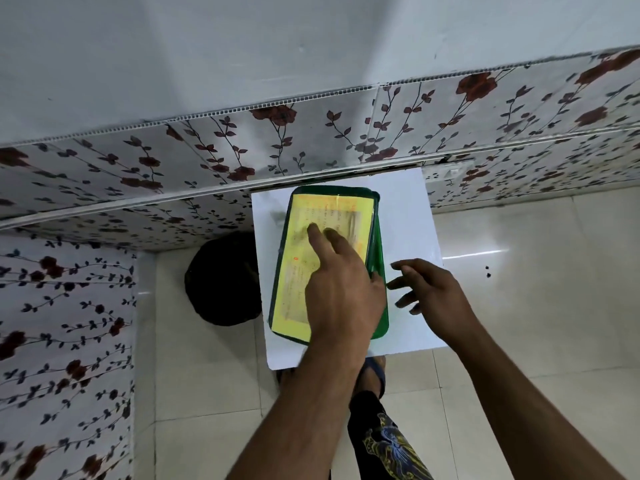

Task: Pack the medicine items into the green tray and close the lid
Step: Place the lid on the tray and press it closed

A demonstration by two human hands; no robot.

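The green tray [380, 299] lies on the white tabletop [408, 209], and its yellow lid [301, 271] is on top. The left hand [341, 289] presses flat on the lid, fingers extended, gripping nothing. The right hand [429, 289] hovers just beside the tray, fingers spread, empty.

green tray [380, 258] under yellow-labelled lid [322, 216], slightly askew
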